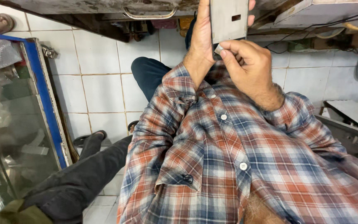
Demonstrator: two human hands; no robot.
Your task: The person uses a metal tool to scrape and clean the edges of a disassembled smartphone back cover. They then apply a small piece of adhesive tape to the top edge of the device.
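Wearing a plaid shirt (245,166), the person holds both hands up in front. The right hand (247,66) has its fingers (228,45) pinched shut on a small grey piece (218,49). Just past it, the left hand (201,37) grips a flat grey metal plate (228,18) upright. Farther off lies the white tiled floor (100,74).

Wearer's shirt (245,166): plaid, rust-red, blue & white checks, white buttons down front, buttoned chest pocket, sleeves rolled w/ button tabs. Dark navy trousers (148,76). Both forearms hairy.
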